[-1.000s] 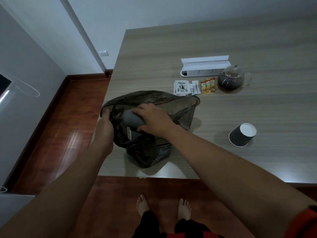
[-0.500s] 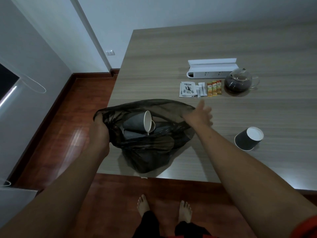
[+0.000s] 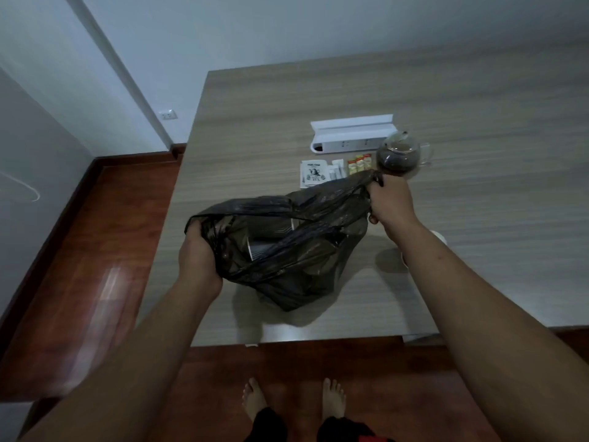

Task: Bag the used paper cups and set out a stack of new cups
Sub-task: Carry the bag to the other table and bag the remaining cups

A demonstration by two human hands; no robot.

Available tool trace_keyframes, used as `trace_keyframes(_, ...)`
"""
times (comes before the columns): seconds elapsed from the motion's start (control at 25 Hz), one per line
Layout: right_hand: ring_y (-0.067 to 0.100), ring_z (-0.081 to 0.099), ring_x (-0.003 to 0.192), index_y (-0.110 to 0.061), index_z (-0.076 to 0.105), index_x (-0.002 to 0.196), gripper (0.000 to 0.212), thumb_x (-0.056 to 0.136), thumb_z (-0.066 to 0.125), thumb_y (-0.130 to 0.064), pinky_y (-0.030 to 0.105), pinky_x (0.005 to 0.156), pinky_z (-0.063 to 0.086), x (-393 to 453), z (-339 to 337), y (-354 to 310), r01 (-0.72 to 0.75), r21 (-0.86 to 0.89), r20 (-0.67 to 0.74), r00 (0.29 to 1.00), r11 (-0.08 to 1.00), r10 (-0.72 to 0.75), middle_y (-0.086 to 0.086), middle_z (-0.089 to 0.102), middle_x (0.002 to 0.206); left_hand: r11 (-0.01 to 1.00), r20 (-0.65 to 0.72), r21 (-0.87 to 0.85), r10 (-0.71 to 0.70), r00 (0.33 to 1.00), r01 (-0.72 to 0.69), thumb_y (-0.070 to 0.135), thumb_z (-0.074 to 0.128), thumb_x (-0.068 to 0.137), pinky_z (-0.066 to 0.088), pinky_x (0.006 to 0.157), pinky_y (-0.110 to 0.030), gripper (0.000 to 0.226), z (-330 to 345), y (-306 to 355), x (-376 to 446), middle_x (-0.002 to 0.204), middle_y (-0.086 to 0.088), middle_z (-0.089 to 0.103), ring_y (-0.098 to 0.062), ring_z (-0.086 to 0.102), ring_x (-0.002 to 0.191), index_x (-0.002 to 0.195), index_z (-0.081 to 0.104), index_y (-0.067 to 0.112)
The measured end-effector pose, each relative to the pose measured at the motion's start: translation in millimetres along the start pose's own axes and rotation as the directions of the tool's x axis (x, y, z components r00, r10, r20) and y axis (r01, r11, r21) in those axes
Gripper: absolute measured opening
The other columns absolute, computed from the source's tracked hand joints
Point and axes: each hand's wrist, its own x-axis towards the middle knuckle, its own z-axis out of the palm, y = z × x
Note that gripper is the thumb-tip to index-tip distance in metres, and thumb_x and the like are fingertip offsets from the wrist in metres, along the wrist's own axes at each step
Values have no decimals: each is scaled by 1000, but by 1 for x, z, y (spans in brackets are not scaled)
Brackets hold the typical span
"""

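A dark see-through plastic bag (image 3: pixel 296 269) lies on the wooden table (image 3: pixel 462 100) near its front edge. Through the plastic I see used dark paper cups (image 3: pixel 271 240) with white insides. My left hand (image 3: pixel 197 256) grips the bag's left rim. My right hand (image 3: pixel 390 199) grips the right rim and holds it stretched up and to the right. Another paper cup (image 3: pixel 438 236) lies on the table behind my right forearm, mostly hidden.
A glass teapot with dark tea (image 3: pixel 398 157) stands just beyond my right hand. Sachets and a tea packet (image 3: pixel 314 173) lie beside it, and a white power strip box (image 3: pixel 350 135) behind them. The table's front edge is close to my bare feet.
My right hand left the bag's inside, swung out to the right, and now grips the right rim, pulling it taut. The cup it held stays in the bag. The left hand kept its hold.
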Motion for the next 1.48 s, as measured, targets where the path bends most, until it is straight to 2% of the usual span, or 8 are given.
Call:
trace_keyframes(0.2,15,58,56,-24,69,96,13,89,61,-32,32,48,46,-18,-40,21,49,-89,186,982,995,-32,-6,61,70,997,52,-3,-79,996,79,39,59,94,59,64,-27,27,43,-21,-12,90,-1,78,-18,75,77,97,73,16)
trace_keyframes(0.32,16,60,79,-30,54,131,51,81,64,-27,34,66,49,-24,-69,50,51,-9,155,987,999,-49,-4,59,90,995,62,70,-80,995,75,32,66,90,56,54,-25,20,46,-25,-8,86,-4,77,-17,74,67,94,72,13)
trace_keyframes(0.44,31,40,130,-25,39,147,71,80,63,-21,45,103,40,-17,-94,98,-77,-438,-53,997,896,60,10,43,138,984,33,158,-87,996,81,33,67,89,57,65,-31,18,47,-23,-7,89,-6,75,-21,72,72,91,71,15)
trace_keyframes(0.56,39,25,141,-25,26,152,89,77,75,-33,52,111,32,-15,-99,143,-101,-667,56,981,738,185,11,23,157,979,28,189,-89,996,82,42,63,90,57,80,-39,26,48,-21,-5,97,-8,76,-24,72,83,90,71,17)
trace_keyframes(0.96,21,60,92,-15,63,110,57,70,69,-56,32,77,48,-40,-81,71,38,-117,-335,939,992,-75,4,65,103,972,127,187,-170,977,144,72,46,88,53,96,-45,62,52,-5,-10,111,-8,75,-28,70,102,113,72,22)
trace_keyframes(1.16,15,64,71,-15,66,104,49,69,72,-49,28,54,48,-82,-13,24,-114,290,172,983,950,65,2,69,93,955,70,252,-177,982,154,64,59,86,54,95,-46,60,53,1,-6,110,-9,74,-29,71,97,122,67,17)
trace_keyframes(1.4,17,69,95,-12,63,118,48,79,78,-38,29,69,59,-78,59,11,-259,227,443,886,939,138,6,70,112,963,-33,245,-111,993,116,51,65,87,58,84,-43,44,51,1,-4,101,-8,73,-29,71,88,112,67,14)
trace_keyframes(1.48,16,66,100,-13,64,124,56,77,80,-41,29,77,56,-79,70,8,-139,38,463,880,990,106,5,68,118,965,-131,256,-23,991,56,44,64,90,58,79,-39,32,46,1,-4,93,-6,70,-27,69,83,104,65,15)
